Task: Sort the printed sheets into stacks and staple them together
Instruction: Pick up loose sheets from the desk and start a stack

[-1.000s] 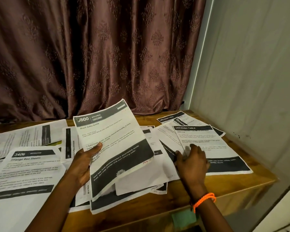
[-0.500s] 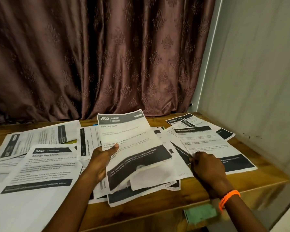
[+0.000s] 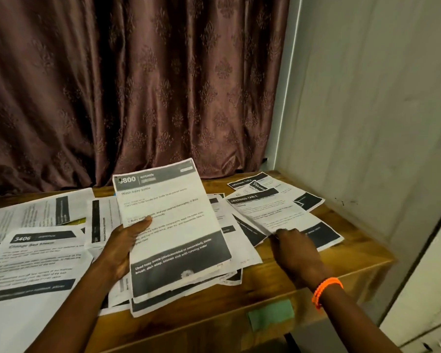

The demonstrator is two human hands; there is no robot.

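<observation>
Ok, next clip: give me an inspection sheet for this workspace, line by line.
Surface: wooden table, mostly covered with paper.
Job's things: "3800 Kitchen" sheet lifted; "Dressing Table" sheets at right; "3406" sheet at left; no stapler seen.
Clutter: green tape patch on the table's front edge.
Hands: left hand holds the Kitchen sheet, thumb on top; right hand lifts a Dressing Table sheet's edge.
Cables: nothing seen.
Surroundings: brown patterned curtain behind; pale wall at right.
</observation>
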